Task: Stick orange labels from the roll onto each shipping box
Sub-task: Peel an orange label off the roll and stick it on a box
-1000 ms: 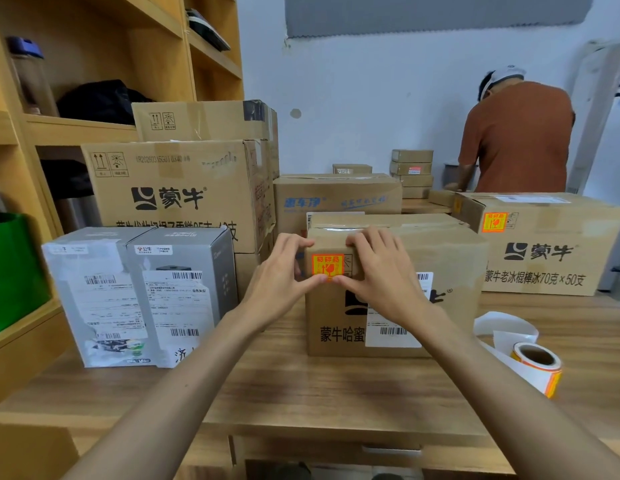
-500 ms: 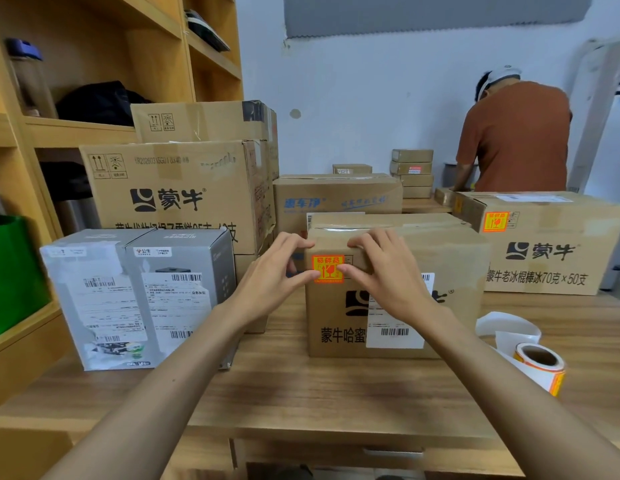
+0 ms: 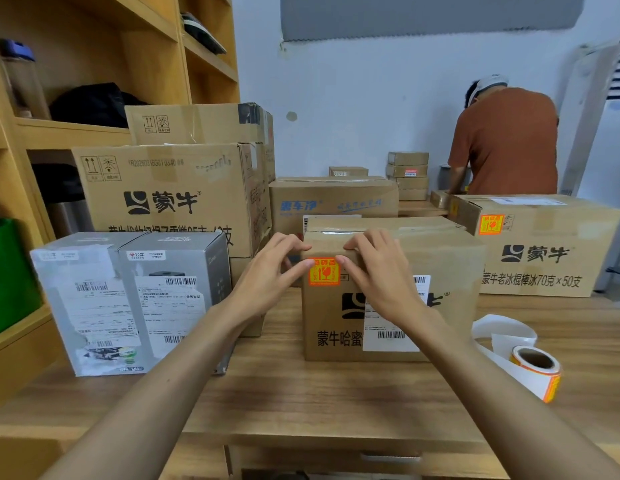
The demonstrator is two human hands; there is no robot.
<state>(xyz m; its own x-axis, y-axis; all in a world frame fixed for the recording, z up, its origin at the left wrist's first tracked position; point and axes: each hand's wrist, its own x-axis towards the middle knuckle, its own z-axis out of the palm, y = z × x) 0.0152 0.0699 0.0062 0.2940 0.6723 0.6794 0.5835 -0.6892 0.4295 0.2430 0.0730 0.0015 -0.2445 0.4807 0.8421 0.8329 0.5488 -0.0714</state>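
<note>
From the head view, a brown cardboard shipping box (image 3: 450, 258) with black printing and a white barcode slip stands near the middle of the light wooden table (image 3: 301, 393), its front face turned to the person so the label can be worked head-on. A square orange label (image 3: 324, 271) sits high on that face, close to the top left corner. The left hand (image 3: 267, 275) and the right hand (image 3: 377, 271) flank it: each has its fingers bent over the box's top front edge, apparently to brace the box against the push, while each thumb tip presses on one side of the label. Neither hand clasps or lifts anything; both are spread and pressing, which suggests the label is being smoothed down, not positioned. The roll of orange labels (image 3: 535, 367) lies on its side at the right of the table, well apart from the hands, with a loose curl of white backing strip (image 3: 502, 332) behind it. A long brown carton (image 3: 551, 251) farther right already carries an orange sticker (image 3: 490, 224). The grey printed box (image 3: 128, 299) at the left and the large brown carton (image 3: 170, 199) behind it show no orange sticker on the faces in view, so they likely wait their turn. A person in a rust-coloured shirt (image 3: 506, 140) stands at the back, turned away.
</note>
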